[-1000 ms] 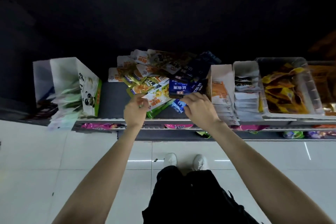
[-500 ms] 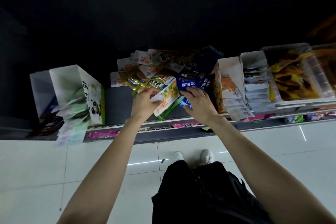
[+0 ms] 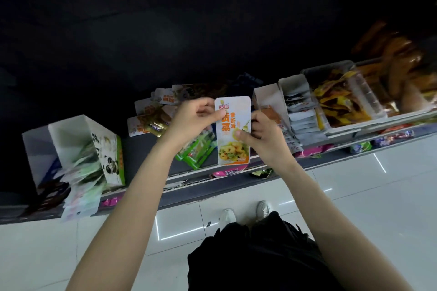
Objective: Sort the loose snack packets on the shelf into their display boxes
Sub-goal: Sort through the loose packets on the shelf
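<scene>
Both hands now lifted off the pile, left hand [image 3: 189, 120] and right hand [image 3: 267, 139] pinching one orange-white packet [image 3: 233, 130] upright

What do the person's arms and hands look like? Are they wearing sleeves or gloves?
No gloves and no sleeves in view: both forearms are bare from the bottom of the picture up to the wrists. The left hand and right hand are bare too, with no watch, bracelet or ring that I can see. Lower down, the person wears dark clothing and white shoes.

Dark shelf [image 3: 146, 149] carries loose packets [image 3: 151, 113] (heaped) between display boxes [image 3: 94, 149].
</scene>
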A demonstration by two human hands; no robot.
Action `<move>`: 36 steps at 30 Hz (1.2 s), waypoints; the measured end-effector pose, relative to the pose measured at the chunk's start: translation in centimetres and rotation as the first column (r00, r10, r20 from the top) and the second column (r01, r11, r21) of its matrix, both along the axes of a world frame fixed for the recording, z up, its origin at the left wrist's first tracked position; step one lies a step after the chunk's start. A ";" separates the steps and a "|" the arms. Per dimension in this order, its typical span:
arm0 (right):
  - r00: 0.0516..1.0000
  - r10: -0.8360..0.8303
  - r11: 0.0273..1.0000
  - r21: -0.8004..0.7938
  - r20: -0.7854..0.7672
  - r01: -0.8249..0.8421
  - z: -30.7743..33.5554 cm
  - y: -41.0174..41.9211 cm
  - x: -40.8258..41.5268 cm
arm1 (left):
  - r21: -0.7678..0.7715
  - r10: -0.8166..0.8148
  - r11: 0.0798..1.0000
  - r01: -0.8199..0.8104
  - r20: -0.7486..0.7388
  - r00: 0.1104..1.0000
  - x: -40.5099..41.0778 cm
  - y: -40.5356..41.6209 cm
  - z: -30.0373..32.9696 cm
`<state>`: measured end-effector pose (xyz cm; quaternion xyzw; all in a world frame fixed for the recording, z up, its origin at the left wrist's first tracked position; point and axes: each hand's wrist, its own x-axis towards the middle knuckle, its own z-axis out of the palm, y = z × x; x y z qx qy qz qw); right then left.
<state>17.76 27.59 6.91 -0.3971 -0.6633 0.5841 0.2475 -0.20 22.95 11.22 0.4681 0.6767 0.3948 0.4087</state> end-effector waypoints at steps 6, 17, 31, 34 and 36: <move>0.950 -0.274 0.905 0.374 0.149 0.202 0.8 4.8 5.4 | -0.032 -0.316 0.946 0.323 -0.321 0.893 4.3 7.9 -0.1; 0.874 -0.437 0.674 0.721 0.213 0.161 -2.2 9.1 7.1 | 0.062 -0.257 0.946 0.319 -0.457 0.852 7.7 11.6 -3.4; 0.802 -0.395 0.456 0.853 0.449 -0.253 -6.7 9.9 6.3 | 0.247 -0.024 0.870 0.427 -0.843 0.537 7.0 9.3 -12.1; 0.713 -0.378 0.440 0.792 0.591 -0.423 -7.5 9.9 6.7 | -0.085 -0.289 0.907 0.412 -0.837 0.464 8.2 8.6 -11.9; 0.679 -0.361 0.460 0.756 0.639 -0.467 -7.5 9.3 7.3 | -0.169 -0.349 0.914 0.369 -0.792 0.500 9.0 7.7 -11.2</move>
